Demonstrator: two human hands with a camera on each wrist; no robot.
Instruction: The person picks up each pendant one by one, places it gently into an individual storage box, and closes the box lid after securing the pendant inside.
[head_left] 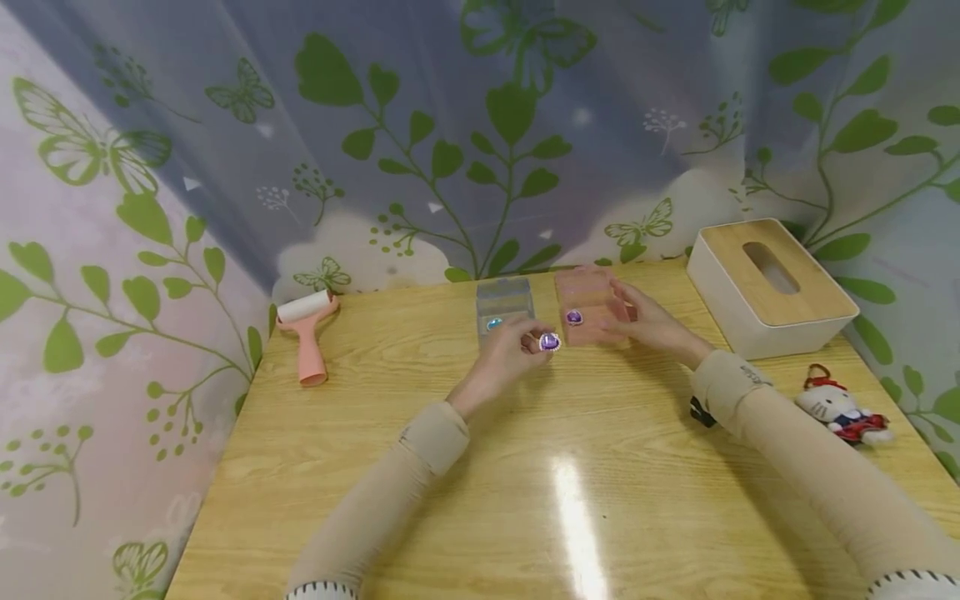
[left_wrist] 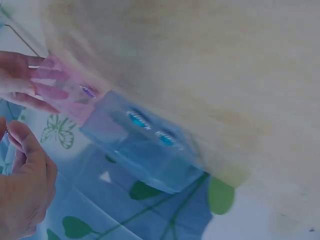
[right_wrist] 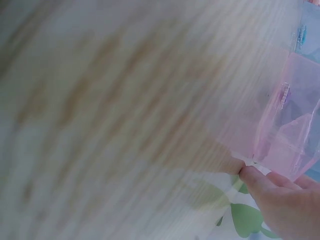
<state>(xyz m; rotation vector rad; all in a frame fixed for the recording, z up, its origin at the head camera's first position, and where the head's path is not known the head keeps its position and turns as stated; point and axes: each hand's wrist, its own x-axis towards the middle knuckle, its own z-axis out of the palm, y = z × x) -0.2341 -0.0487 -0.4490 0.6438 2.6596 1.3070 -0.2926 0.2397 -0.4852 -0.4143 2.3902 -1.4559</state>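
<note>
My left hand (head_left: 508, 350) pinches a purple gem with a sparkling pale rim (head_left: 550, 342) between thumb and fingertips, just in front of the two boxes. Behind that hand stands an open clear blue plastic box (head_left: 504, 292); in the left wrist view two blue gems (left_wrist: 138, 120) lie in it, one partly covered in the head view. Beside it is an open clear pink plastic box (head_left: 588, 289) with another purple gem (head_left: 574, 317) inside. My right hand (head_left: 654, 323) holds the pink box at its right side, thumb and fingers apart around that end.
A pink-handled roller (head_left: 309, 337) lies at the table's left. To the right are a white tissue box with a wooden lid (head_left: 772, 283) and a plush cat keychain (head_left: 840, 410). A small black object (head_left: 702, 412) sits by the right sleeve. Patterned curtain borders the table's back.
</note>
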